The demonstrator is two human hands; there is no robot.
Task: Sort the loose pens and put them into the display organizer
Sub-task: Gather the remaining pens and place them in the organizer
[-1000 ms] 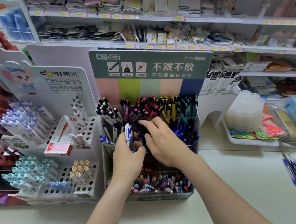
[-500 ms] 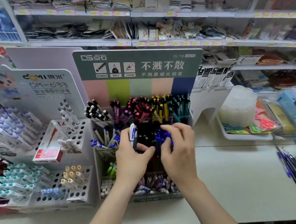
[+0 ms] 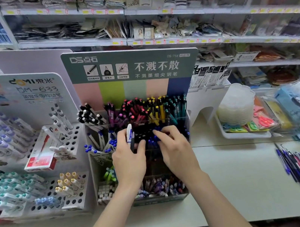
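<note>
Loose pens [image 3: 299,168] are lying in a fanned heap near the right edge of the counter [image 3: 243,173], well apart from both hands. The display organizer [image 3: 185,122] is standing toward the front edge, left of the middle, and its clear tiered compartments are already holding pens packed upright by colour.

The left hand [image 3: 130,165] is gripping a white pen [image 3: 129,133] with blue print, together with what looks like a darker one, and is holding them upright against the palm just in front of the middle tier. The right hand [image 3: 176,148] is reaching into that tier, its fingers [image 3: 160,133] curling down among the blue-tipped pens [image 3: 152,142]. Whether they are pinching one or only parting the bunch cannot be told.

Each pen is probably behaving as a light, stiff, smooth plastic stick. It is unlikely to bend or break under a normal grip, but it is liable to roll on the counter and to slide between the fingers if taken near one end. A pinch around the middle of the barrel is looking safest for lifting from the heap. For dropping a pen tip-down into a crowded compartment, the grip is likely better shifted toward the cap end. The heap's pens are overlapping, so pulling one out is probably going to drag its neighbours along. The packed compartments are likely resisting too, so spreading the standing pens first is looking sensible.
</note>
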